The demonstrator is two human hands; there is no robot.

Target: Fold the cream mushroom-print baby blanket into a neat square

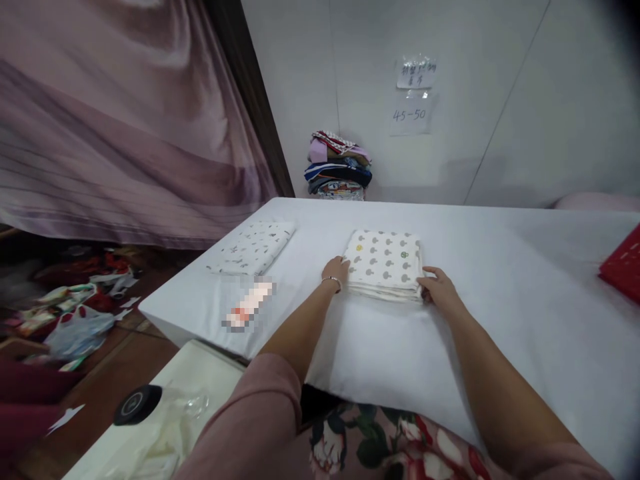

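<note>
A folded white cloth (384, 259) with grey tree-like prints, one yellow and one green mark among them, lies flat on the white-covered table (390, 353). Its front edge shows several stacked layers. My left hand (335, 269), a bracelet at its wrist, grips the cloth's left edge, with some fingertips hidden against the side. At the front right corner, my right hand (441, 289) holds the layers between thumb and fingers. Farther left rests a second folded white cloth (256, 248) with small dark prints, apart from both hands.
A blurred-out item (249, 307) lies left of my arm. Red fabric (624, 267) sits at the right edge. Folded textiles (339, 167) are stacked by the wall. A lower white surface (210, 370) holds a black round object (138, 405) and clear plastic. A pink curtain (125, 113) hangs left.
</note>
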